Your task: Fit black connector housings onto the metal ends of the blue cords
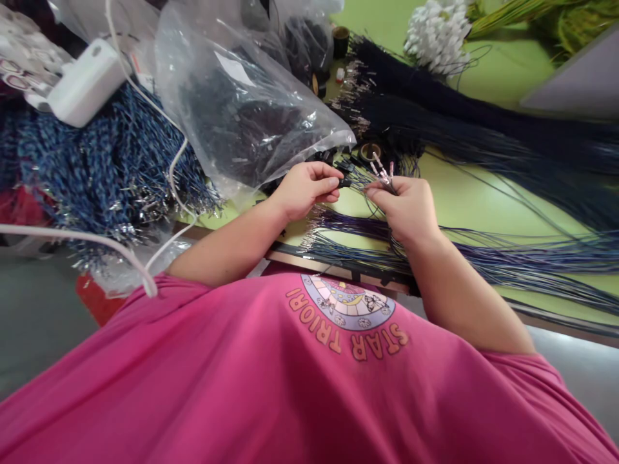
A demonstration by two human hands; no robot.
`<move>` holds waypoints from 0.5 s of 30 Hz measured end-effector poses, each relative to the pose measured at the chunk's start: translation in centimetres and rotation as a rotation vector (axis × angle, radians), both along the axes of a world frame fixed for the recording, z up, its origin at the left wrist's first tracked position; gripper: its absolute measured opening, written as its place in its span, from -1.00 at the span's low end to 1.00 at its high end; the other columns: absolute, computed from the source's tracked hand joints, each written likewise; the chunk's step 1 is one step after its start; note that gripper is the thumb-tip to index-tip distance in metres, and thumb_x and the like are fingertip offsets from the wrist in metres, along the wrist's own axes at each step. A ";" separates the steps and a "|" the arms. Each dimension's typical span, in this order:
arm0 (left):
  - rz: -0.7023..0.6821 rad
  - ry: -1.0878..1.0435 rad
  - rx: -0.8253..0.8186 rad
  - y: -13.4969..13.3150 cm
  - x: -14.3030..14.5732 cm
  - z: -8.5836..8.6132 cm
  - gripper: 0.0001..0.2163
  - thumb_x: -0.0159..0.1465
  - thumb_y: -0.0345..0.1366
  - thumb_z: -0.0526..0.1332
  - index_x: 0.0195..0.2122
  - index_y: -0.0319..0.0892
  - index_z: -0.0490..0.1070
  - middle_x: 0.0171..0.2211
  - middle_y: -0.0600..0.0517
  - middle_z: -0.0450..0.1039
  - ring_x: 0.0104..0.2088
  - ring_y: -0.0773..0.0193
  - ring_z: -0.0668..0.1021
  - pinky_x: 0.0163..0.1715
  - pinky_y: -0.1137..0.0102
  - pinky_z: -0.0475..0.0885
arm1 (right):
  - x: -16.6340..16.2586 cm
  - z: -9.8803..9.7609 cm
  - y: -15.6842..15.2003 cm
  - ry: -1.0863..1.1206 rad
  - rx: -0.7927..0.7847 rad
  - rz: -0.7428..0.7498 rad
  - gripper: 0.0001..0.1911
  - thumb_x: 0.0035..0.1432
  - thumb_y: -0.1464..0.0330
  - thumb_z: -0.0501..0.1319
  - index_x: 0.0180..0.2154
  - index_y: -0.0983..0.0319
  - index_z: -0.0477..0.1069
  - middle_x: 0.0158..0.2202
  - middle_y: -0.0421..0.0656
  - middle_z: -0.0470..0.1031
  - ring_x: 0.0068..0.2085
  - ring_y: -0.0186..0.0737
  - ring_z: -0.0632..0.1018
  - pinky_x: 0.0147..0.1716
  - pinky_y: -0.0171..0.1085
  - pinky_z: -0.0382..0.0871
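Above the green table edge my left hand (309, 187) is closed, thumb and forefinger pinching a small black connector (345, 182). Beside it, my right hand (405, 205) is shut on several thin dark wires (358, 177), whose metal terminals (382, 169) poke up past the fingers. Some of these wires run toward the connector; whether one is seated in it is too small to tell. Below both hands lies a bundle of dark blue and purple wires (348, 224), with bare metal terminals at its left end.
A clear plastic bag (242, 109) of black parts lies behind my left hand. Thick dark wire bundles (459, 116) stretch across the back right, near white connectors (438, 38). At left are blue twisted wires (111, 154), a white plastic device (87, 84) and a white cable (176, 161).
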State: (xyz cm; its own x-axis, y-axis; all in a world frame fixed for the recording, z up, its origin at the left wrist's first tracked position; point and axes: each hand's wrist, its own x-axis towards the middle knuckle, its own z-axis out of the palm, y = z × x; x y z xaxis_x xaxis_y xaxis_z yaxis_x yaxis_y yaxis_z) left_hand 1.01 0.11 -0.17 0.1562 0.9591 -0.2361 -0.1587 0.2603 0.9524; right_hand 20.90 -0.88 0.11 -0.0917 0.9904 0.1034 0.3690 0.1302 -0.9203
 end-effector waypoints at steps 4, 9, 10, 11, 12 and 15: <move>0.003 0.003 0.000 0.0 0.0 0.0 -0.93 0.18 -0.53 0.27 -0.33 -0.30 0.42 -0.56 0.13 0.43 -0.57 0.51 0.51 -0.41 0.52 0.49 | 0.1 0.2 -0.1 -0.045 -0.002 0.016 -0.86 0.01 0.33 0.28 -0.46 0.27 0.55 -0.52 -0.23 0.42 -0.43 -0.32 0.39 -0.40 -0.28 0.23; -0.028 0.064 0.076 -0.4 0.2 -0.2 -0.91 0.12 -0.52 0.31 -0.35 -0.29 0.45 -0.56 0.11 0.47 -0.54 0.46 0.54 -0.39 0.49 0.51 | -0.2 0.8 -0.4 -0.131 -0.010 0.050 -0.76 0.05 0.30 0.25 -0.58 0.28 0.40 -0.62 -0.28 0.20 -0.50 -0.39 0.23 -0.48 -0.30 0.07; -0.044 0.099 0.087 -0.5 0.3 -0.2 -0.91 0.11 -0.53 0.31 -0.36 -0.29 0.45 -0.56 0.10 0.48 -0.53 0.45 0.55 -0.39 0.48 0.51 | -0.3 0.8 -0.5 -0.144 -0.015 0.064 -0.75 0.05 0.30 0.25 -0.59 0.28 0.38 -0.62 -0.28 0.17 -0.51 -0.40 0.21 -0.49 -0.30 0.05; -0.060 0.135 0.093 -0.7 0.5 -0.2 -0.91 0.10 -0.53 0.31 -0.37 -0.29 0.46 -0.56 0.09 0.49 -0.53 0.44 0.55 -0.39 0.48 0.51 | -0.4 0.7 -0.5 -0.153 -0.020 0.078 -0.74 0.06 0.31 0.24 -0.60 0.28 0.36 -0.62 -0.28 0.15 -0.50 -0.40 0.20 -0.49 -0.30 0.04; -0.071 0.166 0.094 -0.9 0.6 -0.2 -0.92 0.10 -0.52 0.31 -0.38 -0.29 0.46 -0.55 0.09 0.49 -0.53 0.44 0.55 -0.39 0.48 0.51 | -0.6 0.7 -0.6 -0.159 -0.026 0.088 -0.74 0.06 0.31 0.24 -0.60 0.28 0.35 -0.62 -0.28 0.14 -0.50 -0.40 0.20 -0.48 -0.30 0.04; -0.077 0.225 0.101 -1.1 0.9 0.3 -0.93 0.10 -0.51 0.32 -0.38 -0.29 0.47 -0.54 0.06 0.51 -0.51 0.41 0.56 -0.37 0.45 0.51 | -0.6 0.4 -0.4 -0.180 -0.035 0.106 -0.73 0.08 0.30 0.23 -0.59 0.28 0.34 -0.61 -0.28 0.15 -0.49 -0.39 0.22 -0.47 -0.30 0.07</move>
